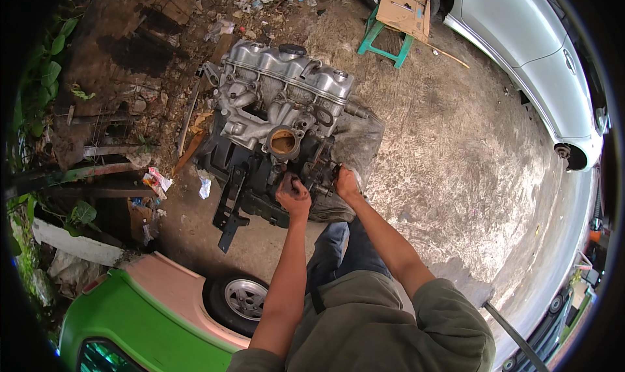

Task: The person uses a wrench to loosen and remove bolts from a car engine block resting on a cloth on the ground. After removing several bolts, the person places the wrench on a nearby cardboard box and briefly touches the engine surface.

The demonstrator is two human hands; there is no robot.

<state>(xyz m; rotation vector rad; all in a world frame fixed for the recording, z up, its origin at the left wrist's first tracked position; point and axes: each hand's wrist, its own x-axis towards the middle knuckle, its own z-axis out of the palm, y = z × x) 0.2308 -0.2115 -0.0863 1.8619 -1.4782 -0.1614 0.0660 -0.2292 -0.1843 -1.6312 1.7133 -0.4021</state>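
A silvery car engine [286,79] with a dark oil filler cap [292,49] stands in front of me. Its round throttle opening [284,142] faces up, brownish inside. Just below that opening my left hand [293,196] is closed, its smudged fingers curled in against the engine's near side. My right hand [347,182] is closed too, fingertips pressed to the dark parts at the engine's near right corner. What either hand grips is too dark and small to make out. A black metal bracket [231,206] juts out to the left of my left hand.
A green stool [384,41] carrying a cardboard sheet stands at the far right, beside a silver car [530,53]. Litter and planks [97,154] lie on the left. At the near left is a green and pink car body [156,307] with a wheel [246,298].
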